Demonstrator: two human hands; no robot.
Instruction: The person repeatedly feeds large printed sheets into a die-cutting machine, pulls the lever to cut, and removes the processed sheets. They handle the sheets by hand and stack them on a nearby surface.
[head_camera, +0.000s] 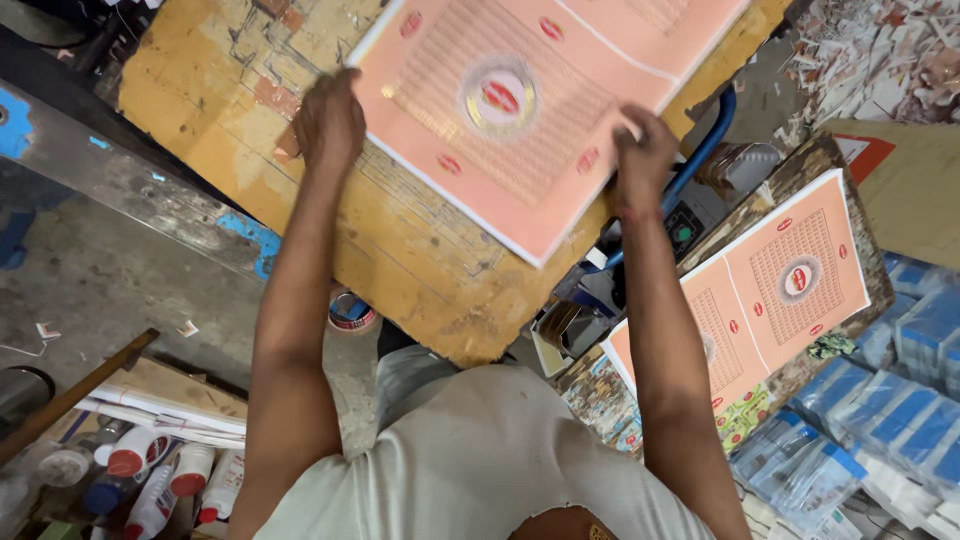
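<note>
A stack of salmon-pink printed sheets (520, 110) with a round red-and-gold emblem in the middle lies on a worn yellow wooden board (400, 250). My left hand (328, 122) grips the stack's left corner, fingers curled over the edge. My right hand (645, 150) presses on the stack's right edge near the board's side. Both arms reach forward from my grey shirt at the bottom of the view.
Another pile of the same pink sheets (770, 290) rests on a cluttered surface at the right. Blue-and-white packets (880, 410) are heaped at the lower right. A blue metal handle (700, 160), a tape roll (348, 312) and red-capped bottles (150, 470) lie around.
</note>
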